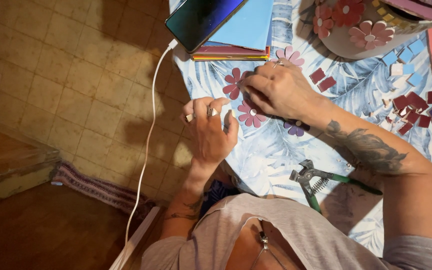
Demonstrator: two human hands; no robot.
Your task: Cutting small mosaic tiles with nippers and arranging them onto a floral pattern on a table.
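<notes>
My right hand (278,90) rests on the leaf-patterned tablecloth (276,150), fingertips pinched at a dark red mosaic flower (233,83). My left hand (210,129) hovers at the table's edge with fingers curled; whether it holds a small tile piece I cannot tell. A pink flower (251,114) lies between the hands, a purple flower (296,128) under my right wrist, and another pink flower (290,54) behind the right hand.
Green-handled tile nippers (313,182) lie near my body. A phone (201,20) on a white cable (148,135) sits on stacked coloured sheets (236,50). A flower-covered pot (361,30) and scattered red, purple and blue tile bits (416,107) lie at the right.
</notes>
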